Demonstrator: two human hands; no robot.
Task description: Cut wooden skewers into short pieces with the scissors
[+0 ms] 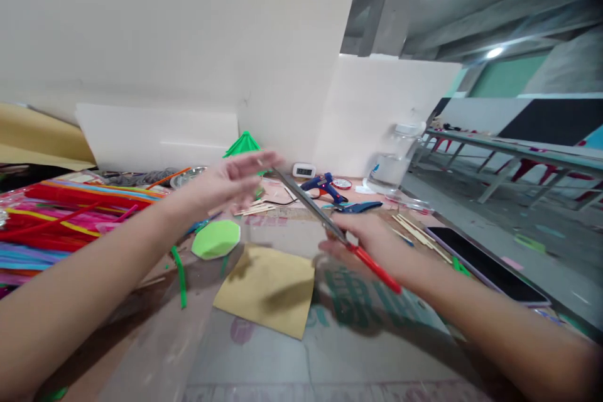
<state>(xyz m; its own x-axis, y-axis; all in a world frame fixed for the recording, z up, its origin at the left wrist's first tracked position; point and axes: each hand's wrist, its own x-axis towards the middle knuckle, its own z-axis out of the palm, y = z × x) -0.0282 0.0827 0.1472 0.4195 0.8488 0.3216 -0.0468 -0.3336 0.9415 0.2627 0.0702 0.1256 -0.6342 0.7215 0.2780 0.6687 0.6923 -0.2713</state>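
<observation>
Across the middle of the view, my right hand [360, 235] grips a pair of scissors [308, 201] around the pivot. Their red handles point down to the right, and the blades, which look closed, point up to the left. My left hand [230, 182] is stretched out beside the blade tips with its fingers extended; whether it touches them I cannot tell. Below both hands lies a square of tan paper [268, 286], shadowed by them. To its left is a light green octagon [217, 239] with a pale edge. A green pleated piece [244, 144] stands behind my left hand.
Colourful pipe cleaners [61, 220] are heaped at the left. A blue glue gun [325, 185], a small white timer [304, 170] and blue-handled pliers [358, 206] lie at the back. A clear bottle [391, 160], thin wooden sticks [419, 232] and a phone [487, 267] are on the right.
</observation>
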